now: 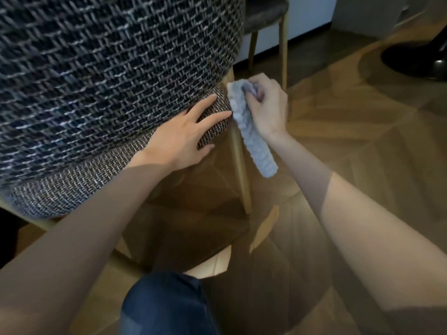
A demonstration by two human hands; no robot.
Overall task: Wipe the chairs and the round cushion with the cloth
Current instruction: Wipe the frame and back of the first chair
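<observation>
Fluffy pale grey-blue cloth (251, 131), folded into a long strip, just right of frame centre, gripped in the curled fingers of the right hand (268, 107), hanging beside a wooden chair leg (239, 165). Left hand (183, 139) flat, fingers straight and spread, on the tweed-weave chair (96, 93) filling the upper left.

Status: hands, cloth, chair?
Left hand flat on chair seat. Right hand grips cloth, hanging beside chair leg. Nothing blocking.

We see the tweed chair (96, 81) filling the upper left; the fluffy grey cloth (251, 134) hangs beside its seat, centre.
</observation>
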